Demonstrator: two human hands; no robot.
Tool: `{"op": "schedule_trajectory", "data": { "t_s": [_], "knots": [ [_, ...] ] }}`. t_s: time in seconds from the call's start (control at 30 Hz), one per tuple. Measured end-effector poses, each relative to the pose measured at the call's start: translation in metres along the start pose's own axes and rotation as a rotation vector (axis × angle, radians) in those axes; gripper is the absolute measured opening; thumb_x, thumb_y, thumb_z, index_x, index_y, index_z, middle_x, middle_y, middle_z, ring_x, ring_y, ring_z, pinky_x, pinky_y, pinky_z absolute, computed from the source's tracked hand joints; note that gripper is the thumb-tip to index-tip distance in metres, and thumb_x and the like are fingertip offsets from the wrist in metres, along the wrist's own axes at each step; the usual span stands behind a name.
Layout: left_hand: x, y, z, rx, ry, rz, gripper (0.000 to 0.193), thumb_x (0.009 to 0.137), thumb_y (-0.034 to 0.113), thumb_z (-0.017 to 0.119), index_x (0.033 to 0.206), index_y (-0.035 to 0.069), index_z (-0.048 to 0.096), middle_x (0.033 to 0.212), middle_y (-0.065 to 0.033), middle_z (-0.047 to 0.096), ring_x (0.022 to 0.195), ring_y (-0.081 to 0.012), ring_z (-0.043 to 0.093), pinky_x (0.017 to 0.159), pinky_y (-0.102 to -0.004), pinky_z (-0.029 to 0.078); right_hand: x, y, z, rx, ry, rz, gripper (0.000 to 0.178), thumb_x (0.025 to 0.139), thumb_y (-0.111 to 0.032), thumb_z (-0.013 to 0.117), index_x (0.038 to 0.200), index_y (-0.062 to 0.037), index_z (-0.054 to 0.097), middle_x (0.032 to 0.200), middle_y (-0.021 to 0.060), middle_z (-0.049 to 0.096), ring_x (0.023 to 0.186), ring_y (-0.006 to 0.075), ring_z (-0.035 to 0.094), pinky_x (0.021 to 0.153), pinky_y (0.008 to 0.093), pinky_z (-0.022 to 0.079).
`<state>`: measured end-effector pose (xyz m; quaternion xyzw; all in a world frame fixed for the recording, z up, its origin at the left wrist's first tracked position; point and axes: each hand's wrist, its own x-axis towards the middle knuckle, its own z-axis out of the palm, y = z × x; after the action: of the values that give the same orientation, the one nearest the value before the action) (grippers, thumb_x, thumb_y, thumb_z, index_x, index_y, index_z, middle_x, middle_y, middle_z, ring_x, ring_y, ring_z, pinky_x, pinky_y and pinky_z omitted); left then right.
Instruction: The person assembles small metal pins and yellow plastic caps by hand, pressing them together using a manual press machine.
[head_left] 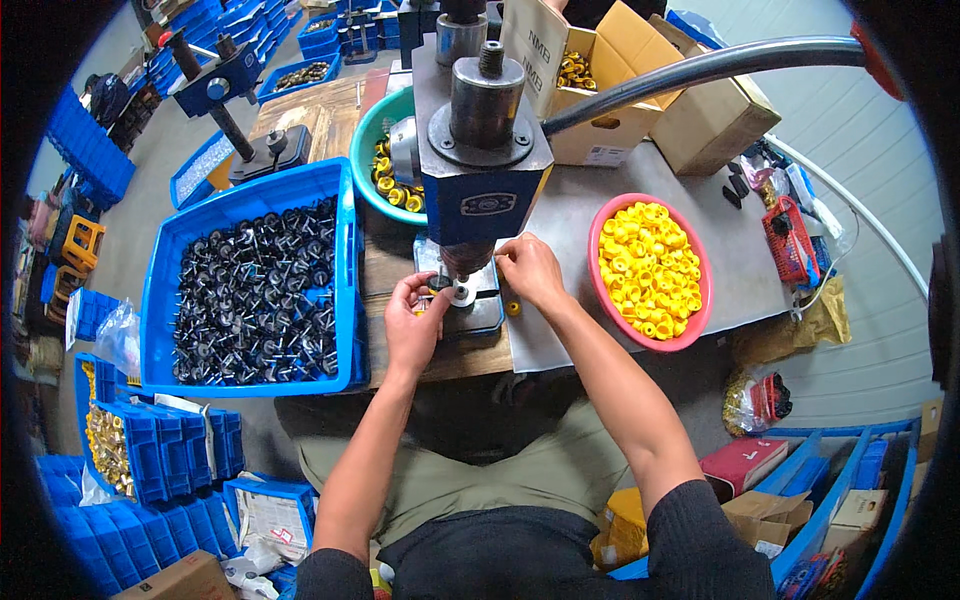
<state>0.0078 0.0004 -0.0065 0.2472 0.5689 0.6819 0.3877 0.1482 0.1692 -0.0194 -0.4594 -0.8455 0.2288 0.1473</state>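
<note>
Between the thumb and fingers of my left hand (411, 325) is a black round part (439, 284), held at the left side of a metal fixture (463, 296) on the press base (488, 322). The head of the bench press (487, 195) stands directly above, its tip close over the fixture. My right hand (533, 270) is at the right side of the press, fingertips pinched together; what they hold, if anything, is hidden. A small yellow piece (513, 308) lies on the table just below that hand.
Left of the press sits a blue crate (355, 340) of black stemmed parts. A red bowl (600, 290) of yellow caps stands at right, a green bowl (358, 150) of black-and-yellow parts behind. A cardboard box (600, 140), a thick curved hose (700, 75) and a second press (270, 155) stand farther back.
</note>
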Motion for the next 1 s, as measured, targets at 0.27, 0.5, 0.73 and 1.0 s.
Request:
{"op": "schedule_trajectory", "data": {
  "t_s": [0.27,0.5,0.73,1.0],
  "knots": [
    [-0.003,0.009,-0.021,0.289,0.004,0.026,0.037,0.081,0.014,0.08,0.108,-0.001,0.061,0.096,-0.0057,0.065,0.081,-0.0109,0.062,0.071,-0.0243,0.05,-0.025,-0.018,-0.012,0.566,0.076,0.062,0.016,0.085,-0.018,0.071,0.087,-0.0034,0.074,0.08,0.0083,0.069,0.068,0.0198,0.064,0.063,0.0323,0.051],
    [0.001,0.029,-0.01,0.54,-0.083,0.082,0.031,0.08,0.017,0.079,0.102,-0.001,0.065,0.094,-0.0058,0.069,0.088,-0.0117,0.063,0.078,-0.0262,0.049,-0.046,-0.038,0.005,0.805,-0.178,0.274,0.018,0.089,-0.018,0.07,0.085,-0.0008,0.071,0.073,0.0046,0.069,0.058,0.0083,0.059,0.052,0.0245,0.045],
    [0.007,0.03,-0.005,0.578,-0.114,0.136,0.031,0.08,0.016,0.079,0.103,-0.001,0.068,0.098,-0.0059,0.07,0.088,-0.0113,0.063,0.077,-0.026,0.05,-0.052,-0.042,0.012,0.63,0.119,0.086,0.018,0.088,-0.017,0.07,0.087,0.0013,0.07,0.076,0.0084,0.07,0.067,0.0124,0.064,0.062,0.0285,0.049],
    [0.01,0.021,-0.003,0.832,-0.196,0.42,0.031,0.077,0.016,0.08,0.103,0.003,0.067,0.095,-0.0099,0.065,0.081,-0.0249,0.065,0.072,-0.0354,0.052,-0.078,-0.013,-0.005,0.701,0.134,0.092,0.016,0.092,-0.016,0.069,0.094,0.0001,0.069,0.078,-0.0009,0.065,0.07,0.005,0.057,0.064,0.0225,0.046]
  ]
}}
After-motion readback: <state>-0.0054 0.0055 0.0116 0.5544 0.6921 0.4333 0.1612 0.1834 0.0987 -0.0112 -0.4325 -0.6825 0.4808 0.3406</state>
